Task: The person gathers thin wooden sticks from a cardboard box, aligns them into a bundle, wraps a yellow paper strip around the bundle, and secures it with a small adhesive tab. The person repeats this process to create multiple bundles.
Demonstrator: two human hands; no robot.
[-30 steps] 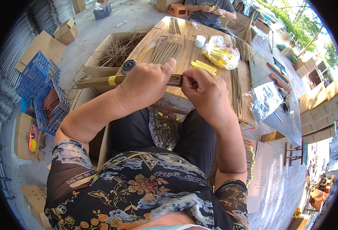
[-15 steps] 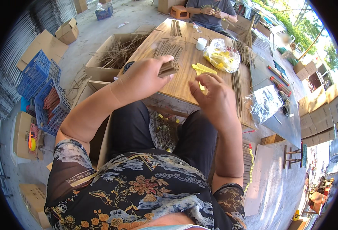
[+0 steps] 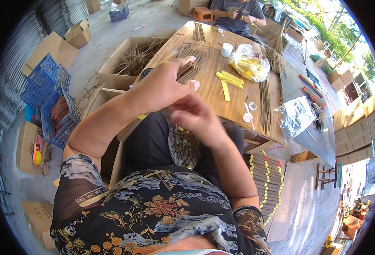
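Observation:
My left hand (image 3: 162, 83) is closed round a bundle of thin brown sticks (image 3: 188, 71), whose ends stick out above the fingers over the near left of the table. Just below and right of it hovers my right hand (image 3: 196, 117), smeared by motion, so its fingers do not show clearly. Yellow paper strips (image 3: 230, 79) lie on the wooden table (image 3: 215, 102) beyond my hands. A clear plastic bag (image 3: 250, 63) with more yellow strips stands behind them. Loose brown sticks (image 3: 194, 54) lie beyond my left hand.
A cardboard box of sticks (image 3: 134, 59) stands left of the table, with blue crates (image 3: 60, 114) farther left. On the table are a white jar (image 3: 226, 49) and long sticks (image 3: 264, 102). Yellow-banded bundles (image 3: 266, 182) lie lower right. Across sits another person (image 3: 238, 17).
My right hand has moved left and nearer, from beside the yellow strips to just below my left hand. The left hand still holds the bundle, now tilted slightly differently.

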